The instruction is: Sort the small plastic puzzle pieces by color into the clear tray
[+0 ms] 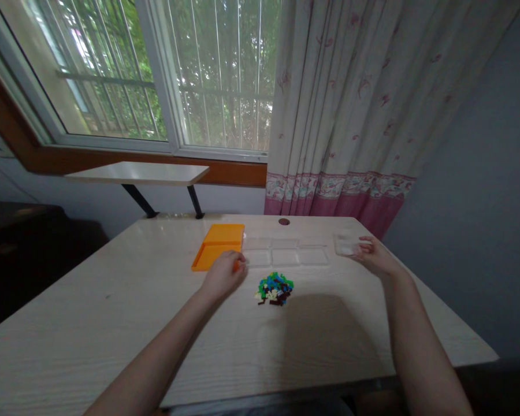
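Note:
A small heap of tiny coloured bricks point(275, 289), green, blue, white and dark, lies on the pale wooden table point(112, 323). Just left of it my left hand point(223, 276) rests curled, fingertips touching the near corner of an orange tray point(218, 247). Behind the heap sits a clear plastic organiser point(286, 252) with several shallow compartments. My right hand point(375, 255) is at the right, fingers closed on a small clear plastic container point(345, 245) resting on the table.
A round cable hole point(284, 221) marks the table's far edge. A narrow shelf on black brackets point(138, 172) juts out under the window. A floral curtain point(351, 115) hangs at the right. Dark furniture point(30, 242) stands left.

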A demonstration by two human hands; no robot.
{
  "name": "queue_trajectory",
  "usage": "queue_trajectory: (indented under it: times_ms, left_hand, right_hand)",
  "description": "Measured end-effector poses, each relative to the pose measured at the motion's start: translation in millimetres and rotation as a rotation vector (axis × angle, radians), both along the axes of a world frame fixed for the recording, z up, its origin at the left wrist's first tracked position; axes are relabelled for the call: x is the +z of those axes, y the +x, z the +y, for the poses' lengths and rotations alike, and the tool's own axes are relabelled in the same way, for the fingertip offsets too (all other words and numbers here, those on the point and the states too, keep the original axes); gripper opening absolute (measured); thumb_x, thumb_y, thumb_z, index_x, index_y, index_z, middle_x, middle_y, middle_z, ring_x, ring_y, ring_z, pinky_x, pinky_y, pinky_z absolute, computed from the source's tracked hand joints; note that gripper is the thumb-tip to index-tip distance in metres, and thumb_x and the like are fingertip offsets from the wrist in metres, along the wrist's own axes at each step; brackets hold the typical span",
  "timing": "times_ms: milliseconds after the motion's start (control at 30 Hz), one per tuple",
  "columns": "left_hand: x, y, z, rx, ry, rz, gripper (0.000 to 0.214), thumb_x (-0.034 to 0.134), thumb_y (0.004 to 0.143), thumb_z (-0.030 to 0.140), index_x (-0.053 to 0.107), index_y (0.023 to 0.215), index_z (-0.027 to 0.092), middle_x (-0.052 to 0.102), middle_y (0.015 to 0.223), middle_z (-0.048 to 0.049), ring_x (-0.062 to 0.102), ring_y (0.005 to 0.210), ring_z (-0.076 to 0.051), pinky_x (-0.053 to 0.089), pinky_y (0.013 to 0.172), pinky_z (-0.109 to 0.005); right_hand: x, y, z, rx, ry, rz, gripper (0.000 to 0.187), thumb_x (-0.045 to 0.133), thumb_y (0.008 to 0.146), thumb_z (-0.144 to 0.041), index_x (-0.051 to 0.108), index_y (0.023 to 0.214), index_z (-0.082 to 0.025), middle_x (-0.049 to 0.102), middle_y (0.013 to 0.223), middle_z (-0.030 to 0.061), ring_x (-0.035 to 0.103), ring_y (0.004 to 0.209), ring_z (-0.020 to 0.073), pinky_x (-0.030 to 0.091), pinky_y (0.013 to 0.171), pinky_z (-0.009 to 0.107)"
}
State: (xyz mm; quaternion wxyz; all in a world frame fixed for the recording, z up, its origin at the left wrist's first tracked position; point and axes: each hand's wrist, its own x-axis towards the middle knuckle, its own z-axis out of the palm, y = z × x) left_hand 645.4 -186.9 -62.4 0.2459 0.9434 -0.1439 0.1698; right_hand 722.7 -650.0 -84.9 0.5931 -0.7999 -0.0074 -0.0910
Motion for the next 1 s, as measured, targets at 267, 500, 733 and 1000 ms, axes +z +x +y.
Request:
queue_trajectory:
  times_ms: [267, 500, 733, 1000]
  left_hand:
    - [-0.6, -2, -1, 0.003, 0.089, 0.001, 0.017, 0.044, 0.076, 0.025, 0.057, 0.081, 0.016, 0.059, 0.086, -0.0067, 0.053, 0.084, -0.02, 0.04, 0.076, -0.029]
    - [-2.6, -2, -1, -0.011, 0.121, 0.01, 0.017, 0.044, 0.077, 0.026, 0.057, 0.081, 0.017, 0.058, 0.086, -0.0066, 0.053, 0.084, -0.019, 0.04, 0.075, -0.029]
    - [-0.7, -3, -2, -0.009, 0.13, -0.001, 0.016, 0.044, 0.077, 0.027, 0.057, 0.079, 0.017, 0.058, 0.084, -0.0059, 0.053, 0.081, -0.019, 0.04, 0.073, -0.029]
    - [0.8, -6, -5, -0.006, 0.108, -0.027, 0.017, 0.045, 0.075, 0.027, 0.059, 0.077, 0.017, 0.058, 0.083, -0.0071, 0.053, 0.081, -0.019, 0.04, 0.073, -0.029]
  right_hand:
    - [-9.2, -2, 7, 0.276, -0.133, 0.152, 0.067, 0.073, 0.053, -0.044, 0.04, 0.107, -0.022, 0.056, 0.106, 0.0112, 0.055, 0.099, 0.0229, 0.046, 0.085, 0.038]
    - [-6.8, -2, 14, 0.32, -0.185, 0.165, 0.068, 0.071, 0.055, -0.041, 0.038, 0.111, -0.021, 0.052, 0.115, 0.0143, 0.05, 0.108, 0.0237, 0.041, 0.09, 0.039]
    - [-10.2, 2, 12, 0.28, -0.176, 0.181, 0.066, 0.073, 0.052, -0.036, 0.039, 0.106, -0.021, 0.053, 0.111, 0.0133, 0.053, 0.102, 0.0233, 0.044, 0.085, 0.038]
    - [-2.9, -7, 21, 0.144, -0.252, 0.119, 0.053, 0.071, 0.053, -0.039, 0.042, 0.094, -0.02, 0.056, 0.094, 0.0064, 0.057, 0.084, 0.0183, 0.048, 0.069, 0.03]
